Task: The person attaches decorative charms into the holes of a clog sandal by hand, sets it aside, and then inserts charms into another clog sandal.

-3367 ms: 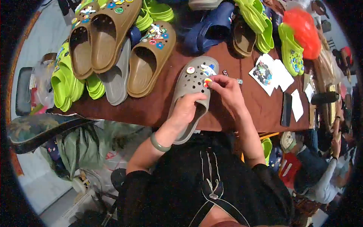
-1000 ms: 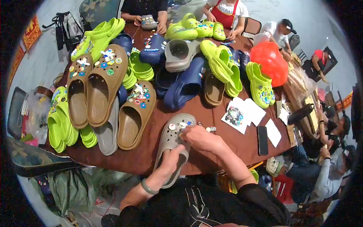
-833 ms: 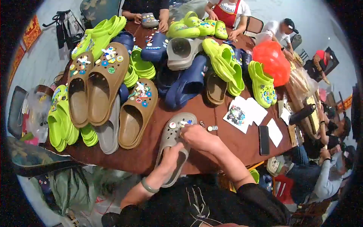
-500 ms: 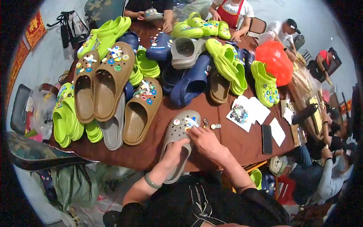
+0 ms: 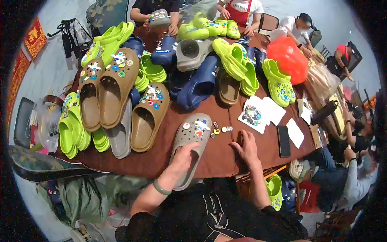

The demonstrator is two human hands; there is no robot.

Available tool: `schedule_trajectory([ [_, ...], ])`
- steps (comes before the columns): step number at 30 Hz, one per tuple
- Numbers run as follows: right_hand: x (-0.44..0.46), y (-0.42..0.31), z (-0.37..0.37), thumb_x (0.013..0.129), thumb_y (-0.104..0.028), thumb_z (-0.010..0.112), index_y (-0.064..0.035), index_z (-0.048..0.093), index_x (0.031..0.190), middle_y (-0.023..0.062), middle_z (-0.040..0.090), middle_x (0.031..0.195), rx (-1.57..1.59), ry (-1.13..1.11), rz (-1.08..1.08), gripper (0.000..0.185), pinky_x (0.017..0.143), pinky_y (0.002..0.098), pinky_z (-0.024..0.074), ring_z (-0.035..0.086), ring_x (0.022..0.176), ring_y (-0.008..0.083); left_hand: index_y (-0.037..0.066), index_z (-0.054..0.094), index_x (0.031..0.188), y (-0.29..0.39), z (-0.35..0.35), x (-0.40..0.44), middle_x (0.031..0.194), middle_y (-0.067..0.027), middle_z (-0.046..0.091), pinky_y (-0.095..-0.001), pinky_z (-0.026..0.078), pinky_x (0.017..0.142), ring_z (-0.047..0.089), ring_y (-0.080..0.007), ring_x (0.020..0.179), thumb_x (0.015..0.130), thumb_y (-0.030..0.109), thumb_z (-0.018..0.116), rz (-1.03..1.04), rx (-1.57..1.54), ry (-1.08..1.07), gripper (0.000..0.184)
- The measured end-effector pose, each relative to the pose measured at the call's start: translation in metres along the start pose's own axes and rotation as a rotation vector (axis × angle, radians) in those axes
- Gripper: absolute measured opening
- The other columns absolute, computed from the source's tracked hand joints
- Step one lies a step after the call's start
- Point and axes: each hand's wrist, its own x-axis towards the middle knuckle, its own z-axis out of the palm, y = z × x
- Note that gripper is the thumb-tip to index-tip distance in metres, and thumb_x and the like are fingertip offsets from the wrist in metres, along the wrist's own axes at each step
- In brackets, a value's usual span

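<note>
A grey-brown clog (image 5: 190, 161) with holes in its toe lies in front of me, toe pointing away. My left hand (image 5: 184, 157) grips it at the foot opening, thumb across the upper edge and the other fingers hidden inside. On the toe sit a round pale charm, a white and blue charm and a red heart charm (image 5: 198, 133). Right of the toe, several small loose charms (image 5: 217, 130) lie on the brown tablecloth. My right hand (image 5: 246, 150) is apart from the clog, with fingers spread and nothing in them, over the cloth beside those charms.
Brown clogs (image 5: 150, 117), lime clogs (image 5: 74, 127) and navy clogs (image 5: 200, 82) are piled beyond and to the left. White cards (image 5: 254, 115) and a black phone (image 5: 284, 141) lie right. A red plastic bag (image 5: 287, 60) stands farther back. Other people sit across the table.
My right hand has left the clog's toe and moved right, opening its fingers. The red heart charm on the toe is now uncovered. My left hand keeps its hold.
</note>
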Motion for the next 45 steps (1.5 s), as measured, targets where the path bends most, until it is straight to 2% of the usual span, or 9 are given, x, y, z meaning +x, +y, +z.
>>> schedule_trajectory([
  [3,0.004,-0.011,0.011,0.076,-0.028,0.075,-0.0064,0.053,0.121,0.0204,0.051,0.112,-0.012,-0.019,-0.03,0.054,0.082,0.0419,0.0459,0.052,0.1,0.0368,-0.002,0.059,0.113,0.004,0.002,-0.006,0.116,-0.0076,0.06,-0.0302,0.04,0.096,0.053,-0.0168,0.112,0.088,0.006,0.057,0.197,-0.058,-0.347,0.026],
  [6,0.008,-0.007,0.03,0.077,-0.013,0.071,-0.0073,0.061,0.108,0.0145,0.057,0.099,0.178,-0.003,-0.088,0.033,0.08,0.0417,0.0448,0.055,0.093,0.0339,-0.002,0.056,0.12,0.018,0.026,-0.002,0.124,-0.0084,0.057,-0.0312,0.037,0.103,0.05,-0.0176,0.119,0.09,0.012,0.058,-0.175,-0.208,-0.11,0.033],
  [10,0.008,0.004,0.042,0.076,-0.004,0.068,-0.009,0.066,0.098,0.0097,0.061,0.091,0.225,0.104,-0.23,0.022,0.075,0.0376,0.0448,0.057,0.087,0.0303,-0.004,0.05,0.127,0.021,0.035,-0.018,0.131,-0.0085,0.052,-0.0321,0.033,0.107,0.048,-0.0169,0.121,0.09,0.013,0.06,-0.052,-0.258,-0.091,0.042],
  [13,0.006,-0.001,0.036,0.081,0.001,0.063,-0.0037,0.065,0.097,0.0124,0.063,0.09,0.457,0.1,-0.027,0.016,0.076,0.0326,0.0484,0.061,0.085,0.0262,0.0,0.054,0.118,0.014,0.027,-0.038,0.122,-0.0059,0.055,-0.0286,0.034,0.102,0.047,-0.0129,0.117,0.092,0.015,0.059,-0.04,-0.188,-0.023,0.031],
  [20,0.006,0.007,0.047,0.084,-0.003,0.063,-0.004,0.065,0.099,0.0104,0.061,0.093,0.816,0.098,0.335,0.015,0.077,0.0297,0.047,0.058,0.086,0.0227,0.001,0.056,0.11,0.007,0.035,-0.049,0.111,-0.003,0.056,-0.0269,0.037,0.093,0.049,-0.0098,0.106,0.093,0.017,0.057,-0.002,-0.07,0.17,0.023],
  [27,0.044,-0.008,0.056,0.073,-0.007,0.07,-0.012,0.068,0.098,0.0057,0.056,0.107,-0.083,0.122,-0.208,0.026,0.083,0.041,0.0405,0.049,0.101,0.029,-0.004,0.057,0.109,0.008,0.042,-0.029,0.111,-0.0069,0.057,-0.0279,0.039,0.091,0.052,-0.0113,0.103,0.092,0.021,0.059,0.069,-0.204,0.276,0.03],
  [31,0.046,-0.016,0.047,0.071,-0.004,0.07,-0.0123,0.068,0.093,0.0054,0.061,0.101,0.016,0.183,-0.244,0.024,0.081,0.0409,0.0413,0.054,0.095,0.0277,-0.002,0.057,0.104,0.013,0.042,-0.028,0.107,-0.0071,0.059,-0.028,0.041,0.092,0.054,-0.0136,0.101,0.091,0.016,0.059,0.095,-0.222,0.198,0.022],
  [36,0.04,-0.042,0.034,0.085,-0.007,0.065,-0.0059,0.067,0.103,0.008,0.064,0.096,0.782,-0.001,0.155,0.018,0.083,0.0304,0.0436,0.057,0.091,0.0191,-0.005,0.057,0.108,0.01,0.038,-0.025,0.11,-0.0096,0.06,-0.0314,0.042,0.095,0.056,-0.0163,0.104,0.086,0.008,0.058,0.099,-0.291,0.161,0.025],
  [45,0.073,-0.11,-0.003,0.08,-0.018,0.07,-0.0135,0.071,0.093,0.0026,0.065,0.092,0.458,-0.384,-0.264,0.014,0.094,0.0365,0.0301,0.054,0.097,0.0217,-0.004,0.063,0.096,-0.003,0.039,-0.03,0.09,-0.0029,0.063,-0.025,0.046,0.076,0.057,-0.0082,0.082,0.084,0.008,0.058,0.144,-0.161,0.154,0.017],
])
